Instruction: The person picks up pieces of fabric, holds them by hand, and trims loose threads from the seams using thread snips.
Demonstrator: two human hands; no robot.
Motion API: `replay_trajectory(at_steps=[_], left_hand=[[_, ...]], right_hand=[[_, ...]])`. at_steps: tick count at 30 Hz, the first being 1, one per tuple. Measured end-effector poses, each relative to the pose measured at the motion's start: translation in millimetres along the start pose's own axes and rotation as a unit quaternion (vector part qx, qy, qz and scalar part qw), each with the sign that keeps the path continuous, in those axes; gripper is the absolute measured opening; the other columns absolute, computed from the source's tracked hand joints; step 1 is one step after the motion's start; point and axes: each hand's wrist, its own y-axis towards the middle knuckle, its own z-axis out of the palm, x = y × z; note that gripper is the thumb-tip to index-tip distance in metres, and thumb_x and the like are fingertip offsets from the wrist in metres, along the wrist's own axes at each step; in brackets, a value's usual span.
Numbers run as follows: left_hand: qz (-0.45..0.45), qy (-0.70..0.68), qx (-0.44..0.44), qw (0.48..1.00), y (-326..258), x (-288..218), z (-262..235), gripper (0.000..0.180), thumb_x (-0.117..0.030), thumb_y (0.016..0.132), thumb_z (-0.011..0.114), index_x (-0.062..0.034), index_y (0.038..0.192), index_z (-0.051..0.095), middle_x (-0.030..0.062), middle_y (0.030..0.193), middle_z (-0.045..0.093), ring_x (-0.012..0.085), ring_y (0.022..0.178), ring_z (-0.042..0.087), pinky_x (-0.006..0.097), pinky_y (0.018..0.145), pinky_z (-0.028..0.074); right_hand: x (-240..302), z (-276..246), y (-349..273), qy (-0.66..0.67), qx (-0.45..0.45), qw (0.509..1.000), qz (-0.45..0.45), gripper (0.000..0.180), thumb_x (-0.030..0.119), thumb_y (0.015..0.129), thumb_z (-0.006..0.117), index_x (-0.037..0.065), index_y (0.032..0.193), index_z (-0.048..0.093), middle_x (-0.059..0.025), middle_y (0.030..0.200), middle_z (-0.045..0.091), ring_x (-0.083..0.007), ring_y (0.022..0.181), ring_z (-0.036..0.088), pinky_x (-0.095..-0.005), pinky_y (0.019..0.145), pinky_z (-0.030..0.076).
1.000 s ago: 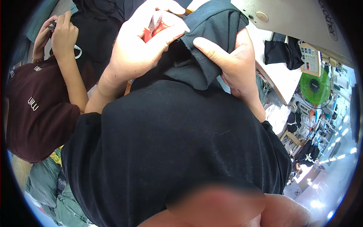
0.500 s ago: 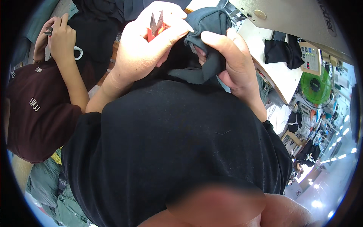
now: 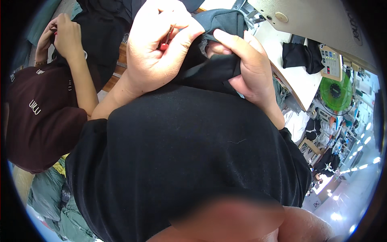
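My left hand (image 3: 151, 56) is closed around small red-handled thread snips (image 3: 164, 46), mostly hidden in the palm and fingers. Its thumb and forefinger tips meet at the edge of a dark grey-green fabric piece (image 3: 223, 19). On the other side, my right hand (image 3: 253, 60) grips the same cloth, thumb on top and other fingers curled under and inside it. Between the two hands the cloth is folded open, and a darker flap hangs below, in front of my black shirt.
At the upper right stands a sewing machine (image 3: 298, 16) on a white table (image 3: 278, 54), with black cloth (image 3: 300, 56) and a control panel (image 3: 331, 62) beside it. A green fan (image 3: 335, 90) is beyond. On my left, a co-worker in a maroon shirt (image 3: 44, 117) handles black fabric (image 3: 98, 44).
My left hand has turned and moved slightly right, so the snips' blades no longer stick up in plain sight. The cloth has been refolded, its lower flap now wider. The co-worker's hands shifted slightly.
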Motion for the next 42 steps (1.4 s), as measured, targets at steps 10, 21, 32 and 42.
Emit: replay_trajectory(at_steps=[10, 21, 32, 42], left_hand=[[-0.089, 0.033, 0.004, 0.995, -3, 6, 2, 0.021, -0.002, 0.095, 0.055, -0.0038, 0.115, 0.063, 0.0018, 0.078, 0.06, 0.0038, 0.064, 0.052, 0.018, 0.057, 0.043], [-0.358, -0.134, 0.093, 0.919, 8, -34, -3, 0.037, -0.018, 0.101, 0.043, -0.0086, 0.137, 0.045, 0.0028, 0.075, 0.055, 0.0009, 0.05, 0.038, 0.014, 0.046, 0.032], [-0.381, -0.191, 0.098, 0.899, 5, -23, -5, 0.032, -0.016, 0.101, 0.045, -0.0116, 0.132, 0.052, -0.0011, 0.073, 0.055, 0.0014, 0.056, 0.042, 0.016, 0.049, 0.031], [-0.378, -0.23, 0.109, 0.89, 7, -22, -6, 0.033, -0.017, 0.1, 0.045, -0.0101, 0.132, 0.051, -0.0006, 0.071, 0.054, 0.0014, 0.055, 0.041, 0.016, 0.046, 0.03]], right_hand=[[-5, 14, 2, -0.134, -0.074, 0.983, -0.101, 0.022, 0.005, 0.083, 0.076, -0.002, 0.1, 0.066, -0.0057, 0.094, 0.068, -0.0123, 0.086, 0.065, -0.0235, 0.08, 0.052], [-6, 12, 6, -0.156, -0.113, 0.969, -0.155, 0.004, 0.002, 0.09, 0.064, -0.002, 0.09, 0.062, 0.0006, 0.072, 0.055, -0.006, 0.063, 0.049, -0.0215, 0.058, 0.038], [-6, 2, 8, -0.098, -0.035, 0.984, -0.143, 0.011, 0.009, 0.092, 0.065, -0.002, 0.093, 0.067, -0.0008, 0.077, 0.06, -0.0058, 0.068, 0.052, -0.0204, 0.064, 0.041], [-5, 1, 6, -0.128, -0.064, 0.979, -0.144, 0.011, 0.01, 0.091, 0.068, -0.001, 0.093, 0.067, -0.0011, 0.08, 0.063, -0.0048, 0.07, 0.054, -0.0188, 0.063, 0.042]])
